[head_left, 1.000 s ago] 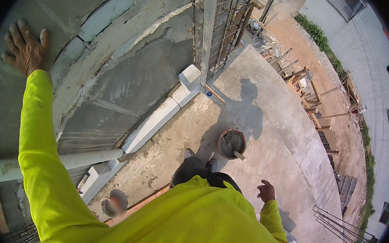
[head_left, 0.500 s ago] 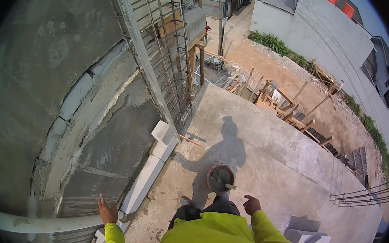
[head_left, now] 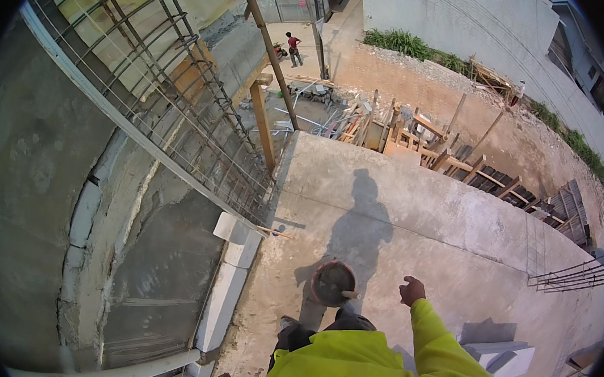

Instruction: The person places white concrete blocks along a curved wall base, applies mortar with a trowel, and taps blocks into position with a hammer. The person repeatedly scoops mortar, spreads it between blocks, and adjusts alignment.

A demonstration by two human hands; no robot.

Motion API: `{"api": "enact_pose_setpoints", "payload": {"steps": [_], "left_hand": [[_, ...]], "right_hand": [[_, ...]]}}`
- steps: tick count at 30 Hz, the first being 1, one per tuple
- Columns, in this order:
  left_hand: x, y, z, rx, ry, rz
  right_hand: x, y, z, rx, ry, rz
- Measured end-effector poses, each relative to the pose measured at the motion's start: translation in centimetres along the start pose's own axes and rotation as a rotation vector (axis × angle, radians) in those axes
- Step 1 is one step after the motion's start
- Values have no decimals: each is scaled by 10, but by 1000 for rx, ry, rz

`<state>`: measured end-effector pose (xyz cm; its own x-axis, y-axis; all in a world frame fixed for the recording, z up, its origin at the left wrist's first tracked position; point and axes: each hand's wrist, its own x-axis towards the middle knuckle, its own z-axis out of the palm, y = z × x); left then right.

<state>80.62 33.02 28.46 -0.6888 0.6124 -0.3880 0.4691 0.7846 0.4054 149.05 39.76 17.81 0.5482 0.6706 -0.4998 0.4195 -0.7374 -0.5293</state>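
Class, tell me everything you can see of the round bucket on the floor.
The bucket is round, with a reddish-brown rim; its material is unclear. It stands upright on the concrete floor, just ahead of the person's feet, within their shadow. Grey, mortar-like material fills much of it. A pale, handle-like piece juts across its near-right rim. Neither hand touches it.

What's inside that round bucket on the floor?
Inside the bucket is a grey mix, with a light handle-like piece sticking out over the rim. The mix covers the bottom, so I can't see what's under it.
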Motion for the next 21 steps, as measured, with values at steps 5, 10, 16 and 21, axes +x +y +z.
{"api": "enact_pose_setpoints", "payload": {"steps": [5,10,16,21], "left_hand": [[55,104,-16,577,432,429],[58,172,-4,605,304,394],[91,253,27,618,5,441],[152,313,70,686,-363,680]], "right_hand": [[-9,14,22,76,-5,-74],[-57,31,30,97,-10,74],[-124,94,47,153,106,343],[-187,97,92,258,247,527]]}}
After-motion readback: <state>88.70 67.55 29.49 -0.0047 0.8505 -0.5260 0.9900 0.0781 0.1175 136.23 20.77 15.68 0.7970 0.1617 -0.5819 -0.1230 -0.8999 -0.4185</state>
